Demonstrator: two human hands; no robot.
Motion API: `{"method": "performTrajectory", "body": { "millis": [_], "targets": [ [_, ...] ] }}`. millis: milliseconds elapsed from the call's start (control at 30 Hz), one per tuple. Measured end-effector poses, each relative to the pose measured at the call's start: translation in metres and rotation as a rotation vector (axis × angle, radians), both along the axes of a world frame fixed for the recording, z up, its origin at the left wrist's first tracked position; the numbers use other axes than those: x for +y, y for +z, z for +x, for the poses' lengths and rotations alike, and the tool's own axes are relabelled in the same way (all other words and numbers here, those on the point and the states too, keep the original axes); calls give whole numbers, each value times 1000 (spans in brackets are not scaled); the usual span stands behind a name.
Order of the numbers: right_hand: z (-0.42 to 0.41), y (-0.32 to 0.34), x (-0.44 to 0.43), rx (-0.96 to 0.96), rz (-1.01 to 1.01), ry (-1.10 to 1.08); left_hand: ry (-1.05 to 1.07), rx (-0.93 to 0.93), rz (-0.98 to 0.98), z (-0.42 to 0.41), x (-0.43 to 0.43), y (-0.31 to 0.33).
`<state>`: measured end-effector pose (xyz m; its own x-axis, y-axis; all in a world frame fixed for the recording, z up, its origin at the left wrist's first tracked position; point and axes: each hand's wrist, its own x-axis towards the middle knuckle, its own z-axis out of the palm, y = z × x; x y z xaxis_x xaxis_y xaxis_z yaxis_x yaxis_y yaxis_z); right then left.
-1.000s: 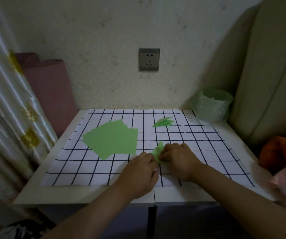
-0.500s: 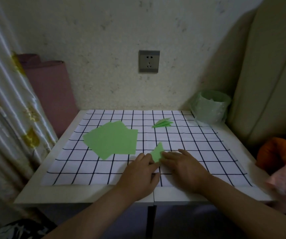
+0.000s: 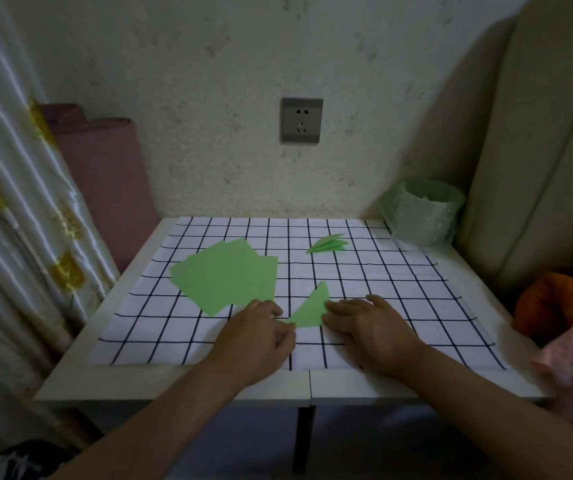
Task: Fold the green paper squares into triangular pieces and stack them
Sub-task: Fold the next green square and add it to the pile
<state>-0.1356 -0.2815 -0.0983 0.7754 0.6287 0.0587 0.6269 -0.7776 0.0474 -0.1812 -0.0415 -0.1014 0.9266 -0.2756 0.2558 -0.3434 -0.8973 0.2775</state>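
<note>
Folded triangle (image 3: 310,311) flat on your gridded surface (image 3: 399,289): left fingers (image 3: 268,307) pinch its corner, right fingers (image 3: 342,306) press it, straight. Front edge (image 3: 174,393) close behind them, wall (image 3: 209,133) well ahead.

Bare checked cloth (image 3: 416,306) lies open at right centre and lower left. In the way: fanned green paper squares (image 3: 226,275) left of centre, folded triangles (image 3: 328,244) above centre, bag-lined bin (image 3: 423,216) upper right.
</note>
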Motion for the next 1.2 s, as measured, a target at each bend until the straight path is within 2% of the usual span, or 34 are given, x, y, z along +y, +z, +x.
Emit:
{"method": "performTrajectory", "body": {
  "millis": [267, 400, 533, 600, 700, 867, 1033, 1200],
  "targets": [
    [1, 1, 1, 21, 56, -3, 52, 69, -95, 0, 4, 3],
    [2, 4, 5, 29, 42, 0, -27, -160, -107, -1, -12, 4],
    [7, 7, 1, 122, 111, -17, -195, -13, -51, 5, -26, 0],
    [12, 6, -4, 181, 223, -75, -215, -18, -2, 10, -26, -2],
    [17, 1, -9, 133, 326, -118, -203, -8, -9, 14, -28, 1],
    [20, 3, -8, 65, 329, -40, -239, -43, 69, 17, -31, 0],
    [13, 10, -5, 9, 228, 17, -242, -45, 101, 16, -33, 1],
    [7, 12, -3, 7, 213, -17, -222, -11, 40, 20, -35, -2]
  ]
}}
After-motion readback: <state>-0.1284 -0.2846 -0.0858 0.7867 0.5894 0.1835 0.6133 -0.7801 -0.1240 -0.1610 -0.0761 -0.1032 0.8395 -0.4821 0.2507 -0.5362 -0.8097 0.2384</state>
